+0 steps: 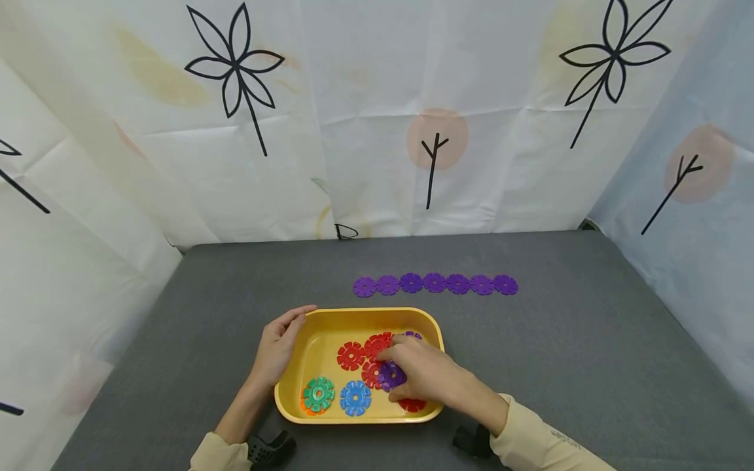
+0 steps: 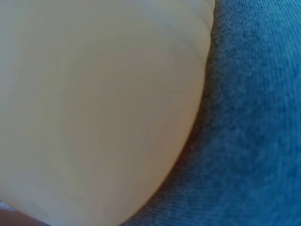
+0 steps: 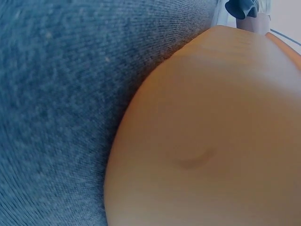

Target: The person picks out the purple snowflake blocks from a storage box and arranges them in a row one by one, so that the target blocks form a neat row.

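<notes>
A yellow tray [image 1: 318,320] holds notched, flower-shaped plastic discs. My left hand [image 1: 279,347] holds its left rim near the far corner, the thumb over the edge. My right hand [image 1: 430,373] is inside the tray's right half, thumb and fingers around a purple disc [image 1: 391,376]. Beside and beneath that hand lie several red discs [image 1: 351,356], some partly covered by it. Another purple disc [image 1: 414,335] shows behind the hand. Nearer the front are a blue disc [image 1: 355,398] and a green disc [image 1: 319,394] lying over an orange one. Both wrist views show mostly blurred skin and cloth.
Beyond the tray, several purple discs [image 1: 434,282] form a row on the grey table [image 1: 235,288]. White patterned cloth [image 1: 365,163] hangs behind and at both sides. Black wrist straps [image 1: 271,450] sit near the sleeves.
</notes>
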Available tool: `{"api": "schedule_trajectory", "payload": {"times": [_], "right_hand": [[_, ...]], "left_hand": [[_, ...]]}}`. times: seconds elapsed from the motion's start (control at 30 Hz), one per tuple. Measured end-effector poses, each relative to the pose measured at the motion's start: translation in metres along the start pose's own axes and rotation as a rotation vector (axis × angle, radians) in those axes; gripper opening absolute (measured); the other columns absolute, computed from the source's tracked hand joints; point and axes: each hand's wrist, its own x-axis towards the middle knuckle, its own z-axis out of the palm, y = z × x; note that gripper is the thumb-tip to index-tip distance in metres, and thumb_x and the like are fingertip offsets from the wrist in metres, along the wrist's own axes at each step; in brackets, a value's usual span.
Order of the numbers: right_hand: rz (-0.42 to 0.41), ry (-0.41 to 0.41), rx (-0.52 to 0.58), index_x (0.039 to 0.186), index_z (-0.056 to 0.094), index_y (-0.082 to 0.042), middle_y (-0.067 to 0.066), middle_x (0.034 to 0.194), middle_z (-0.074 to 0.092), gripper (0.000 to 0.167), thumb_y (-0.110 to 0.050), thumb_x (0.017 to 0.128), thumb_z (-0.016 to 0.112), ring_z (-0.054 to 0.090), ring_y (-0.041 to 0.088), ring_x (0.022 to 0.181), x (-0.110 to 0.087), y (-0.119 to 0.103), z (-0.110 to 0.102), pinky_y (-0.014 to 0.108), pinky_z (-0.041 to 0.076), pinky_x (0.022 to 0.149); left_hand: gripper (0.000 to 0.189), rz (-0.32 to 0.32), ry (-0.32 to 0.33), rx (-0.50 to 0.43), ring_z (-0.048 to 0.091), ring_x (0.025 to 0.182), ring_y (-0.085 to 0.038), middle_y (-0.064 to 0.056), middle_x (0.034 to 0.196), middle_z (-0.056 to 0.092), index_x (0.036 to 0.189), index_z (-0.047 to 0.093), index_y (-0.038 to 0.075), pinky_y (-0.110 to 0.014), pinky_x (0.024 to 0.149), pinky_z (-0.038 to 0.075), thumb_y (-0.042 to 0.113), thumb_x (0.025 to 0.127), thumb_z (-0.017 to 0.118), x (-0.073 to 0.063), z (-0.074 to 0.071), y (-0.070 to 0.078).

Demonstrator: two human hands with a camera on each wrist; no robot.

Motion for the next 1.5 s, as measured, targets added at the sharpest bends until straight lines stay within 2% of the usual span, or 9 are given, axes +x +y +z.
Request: {"api": "schedule_trajectory", "payload": {"times": [0.2,0.43,0.6,0.87,1.13,1.5], "right_hand": [[-0.012,0.027,0.044,0.114,0.077,-0.013,0.0,0.102,0.068,0.046,-0.026,0.072,0.092,0.054,0.01,0.09,0.0,0.001,0.001,0.029,0.053,0.084],[-0.025,0.08,0.106,0.112,0.079,-0.008,-0.002,0.092,0.054,0.042,-0.018,0.073,0.091,0.045,0.009,0.082,0.0,0.002,0.0,0.022,0.042,0.074],[-0.062,0.105,0.133,0.113,0.078,-0.005,-0.001,0.09,0.051,0.043,-0.014,0.073,0.091,0.043,0.009,0.081,-0.001,0.004,0.0,0.021,0.037,0.071],[-0.078,0.117,0.185,0.115,0.077,-0.004,0.001,0.096,0.052,0.044,-0.012,0.074,0.089,0.048,0.009,0.086,-0.002,0.007,-0.007,0.017,0.048,0.072],[-0.068,0.144,0.217,0.115,0.076,-0.002,0.002,0.095,0.052,0.043,-0.008,0.074,0.088,0.047,0.011,0.086,-0.005,0.013,-0.018,0.017,0.046,0.071],[-0.01,0.255,0.205,0.116,0.076,-0.004,0.005,0.102,0.057,0.04,-0.01,0.078,0.086,0.052,0.016,0.09,-0.013,0.027,-0.043,0.019,0.05,0.071]], "left_hand": [[0.036,-0.024,-0.006,-0.008,0.068,0.105,-0.017,-0.017,0.136,0.063,0.137,0.063,0.007,-0.017,0.085,0.056,0.023,0.111,0.044,0.0,0.0,0.0],[0.037,-0.003,-0.006,-0.013,0.068,0.11,-0.024,-0.02,0.137,0.063,0.138,0.061,0.004,-0.016,0.085,0.056,0.023,0.111,0.044,-0.001,0.0,0.001],[0.037,-0.002,-0.006,-0.02,0.068,0.11,-0.023,-0.019,0.137,0.063,0.138,0.061,0.004,-0.016,0.086,0.055,0.023,0.111,0.044,-0.003,0.0,0.002],[0.038,-0.004,-0.012,-0.029,0.068,0.108,-0.018,-0.019,0.138,0.062,0.139,0.06,0.004,-0.016,0.085,0.056,0.023,0.111,0.044,-0.003,-0.001,0.001],[0.037,0.01,-0.012,-0.022,0.068,0.108,-0.019,-0.02,0.137,0.063,0.138,0.061,0.004,-0.016,0.085,0.056,0.022,0.111,0.044,-0.002,-0.001,0.002],[0.037,0.008,-0.015,-0.022,0.07,0.105,-0.022,-0.021,0.134,0.064,0.137,0.062,0.004,-0.019,0.083,0.058,0.023,0.111,0.044,0.0,-0.001,-0.003]]}}
